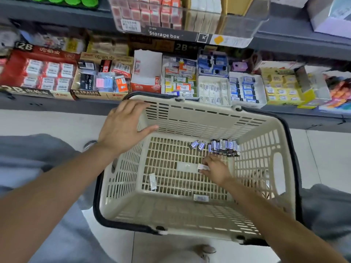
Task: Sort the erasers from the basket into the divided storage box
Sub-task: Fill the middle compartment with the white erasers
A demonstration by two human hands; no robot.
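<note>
The left hand [121,126] is resting flat, fingers spread, on the beige basket [190,118] rim. Down inside, the right hand [214,168] is pinching a white eraser [202,166], just beside the blue-wrapped eraser pile [224,147].

A beige slatted basket [191,118] sits on the floor below a shelf of eraser boxes [212,80]. The left hand [123,128] rests on its rim at ten o'clock, fingers spread. The right hand [215,170] reaches inside — pinching a white eraser [202,166]. A blue-wrapped eraser cluster [223,147] lies at one o'clock; two white ones [152,181] lie loose.
</note>
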